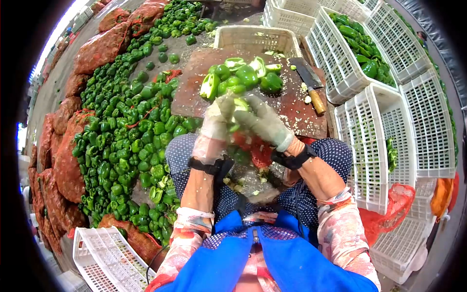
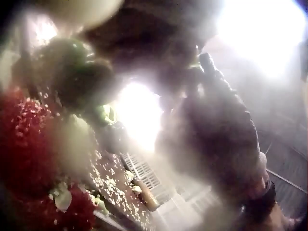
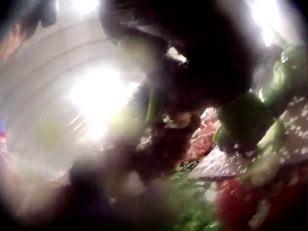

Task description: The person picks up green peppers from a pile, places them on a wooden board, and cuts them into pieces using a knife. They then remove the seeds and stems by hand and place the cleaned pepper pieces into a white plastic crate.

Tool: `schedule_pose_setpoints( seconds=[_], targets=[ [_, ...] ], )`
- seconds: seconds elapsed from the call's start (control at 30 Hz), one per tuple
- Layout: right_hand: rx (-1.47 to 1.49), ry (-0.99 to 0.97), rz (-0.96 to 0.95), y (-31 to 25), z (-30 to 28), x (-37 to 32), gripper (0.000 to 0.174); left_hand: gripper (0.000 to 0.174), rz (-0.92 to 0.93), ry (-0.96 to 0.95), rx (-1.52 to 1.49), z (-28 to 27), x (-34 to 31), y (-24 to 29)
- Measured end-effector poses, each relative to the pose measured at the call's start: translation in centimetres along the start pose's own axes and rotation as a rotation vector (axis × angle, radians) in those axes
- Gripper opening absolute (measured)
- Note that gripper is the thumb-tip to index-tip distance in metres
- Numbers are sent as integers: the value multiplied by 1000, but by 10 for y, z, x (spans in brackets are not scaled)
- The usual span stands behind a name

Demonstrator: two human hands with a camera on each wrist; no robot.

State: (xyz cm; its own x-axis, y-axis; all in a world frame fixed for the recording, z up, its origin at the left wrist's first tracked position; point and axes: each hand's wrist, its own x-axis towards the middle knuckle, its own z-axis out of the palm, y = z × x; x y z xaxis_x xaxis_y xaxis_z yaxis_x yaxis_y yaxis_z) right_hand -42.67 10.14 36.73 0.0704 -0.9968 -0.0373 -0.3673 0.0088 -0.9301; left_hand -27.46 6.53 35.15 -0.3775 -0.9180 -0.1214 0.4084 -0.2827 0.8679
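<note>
Both hands wear pale, soiled gloves and meet over the near edge of a brown cutting board [image 1: 189, 92]. Between them is a cut green bell pepper [image 1: 240, 104], partly covered by the fingers. My left hand [image 1: 215, 124] grips it from the left, blurred in the head view. From the other side my right hand [image 1: 266, 120] holds it with bent fingers; it looms dark in the left wrist view. Just beyond, halved and whole green bell peppers [image 1: 247, 76] lie heaped on the board. A knife [image 1: 311, 85] with a wooden handle rests at the board's right, among scattered seeds.
A large pile of green peppers [image 1: 114, 151] spreads over the floor at left, bordered by full red mesh sacks [image 1: 99, 46]. White plastic crates [image 1: 360, 146] stand at right, one holding long green peppers [image 1: 362, 48]. Another crate [image 1: 258, 34] sits behind the board.
</note>
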Motion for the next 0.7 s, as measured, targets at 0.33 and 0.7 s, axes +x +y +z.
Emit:
schedule_pose_setpoints(
  seconds=[0.33,0.7],
  targets=[
    [622,-53,198,-19,-4,-8,31,49,-58,-39,-188,5,-10,12],
    [895,-164,298,-16,-5,-4,36,44,-66,-76,-139,-1,-8,8]
  ],
)
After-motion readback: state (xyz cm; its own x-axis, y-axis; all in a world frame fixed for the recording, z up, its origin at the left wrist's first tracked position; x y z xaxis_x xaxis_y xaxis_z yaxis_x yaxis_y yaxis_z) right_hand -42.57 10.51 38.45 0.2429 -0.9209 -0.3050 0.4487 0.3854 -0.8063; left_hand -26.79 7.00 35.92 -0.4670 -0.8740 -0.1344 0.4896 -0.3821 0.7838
